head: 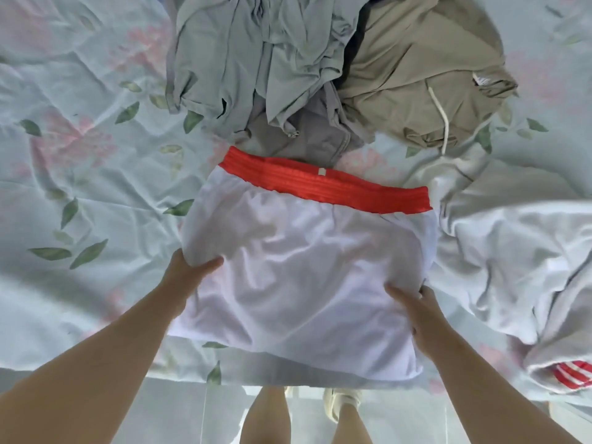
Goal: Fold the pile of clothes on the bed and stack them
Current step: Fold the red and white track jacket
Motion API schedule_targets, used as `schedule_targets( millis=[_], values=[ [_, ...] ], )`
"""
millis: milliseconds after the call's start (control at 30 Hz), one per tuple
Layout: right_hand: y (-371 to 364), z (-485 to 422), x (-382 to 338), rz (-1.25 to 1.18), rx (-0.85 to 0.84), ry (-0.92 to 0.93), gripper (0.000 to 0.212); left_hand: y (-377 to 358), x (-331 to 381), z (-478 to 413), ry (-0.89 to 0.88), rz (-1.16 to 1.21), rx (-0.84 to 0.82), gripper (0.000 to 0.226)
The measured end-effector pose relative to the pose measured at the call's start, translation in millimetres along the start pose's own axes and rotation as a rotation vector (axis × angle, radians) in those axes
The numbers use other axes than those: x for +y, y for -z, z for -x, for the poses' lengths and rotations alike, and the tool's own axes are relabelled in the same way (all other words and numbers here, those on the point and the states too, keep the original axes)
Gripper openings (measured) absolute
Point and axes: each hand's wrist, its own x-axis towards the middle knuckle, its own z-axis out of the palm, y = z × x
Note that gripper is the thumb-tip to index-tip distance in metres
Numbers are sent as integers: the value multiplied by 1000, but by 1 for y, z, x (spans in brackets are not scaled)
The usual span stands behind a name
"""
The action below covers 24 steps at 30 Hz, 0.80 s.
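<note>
White shorts [307, 261] with a red waistband [326, 182] lie flat in front of me on the bed, waistband away from me. My left hand [189, 270] grips the shorts' left edge, thumb on top and fingers under the cloth. My right hand [416, 312] pinches the right edge in the same way. Behind the shorts sits a pile of unfolded clothes: a pale green garment [256, 52], a grey garment [307, 136] and khaki drawstring shorts [423, 75].
A crumpled white garment [512, 261] with red stripes at its hem [573, 373] lies on the right. The floral bedsheet [80, 161] covers the bed, whose near edge runs just below the shorts. My legs and feet show beneath it.
</note>
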Motion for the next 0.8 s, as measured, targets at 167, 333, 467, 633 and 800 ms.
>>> schedule_targets(
  millis=[167,333,467,633,800],
  values=[
    [-3,1,-12,237,226,213,20,-3,9,-8,-44,28,108,48],
    [4,-1,-38,331,357,402,26,-2,-20,11,49,-131,148,66],
    [-5,-11,-54,378,320,426,16,-10,-27,16,67,-251,116,65],
    [-7,-15,-53,445,331,265,23,-23,25,6,-155,-334,262,99],
    [-8,-1,-37,399,614,89,61,-57,91,-9,-727,-872,171,103]
  ],
)
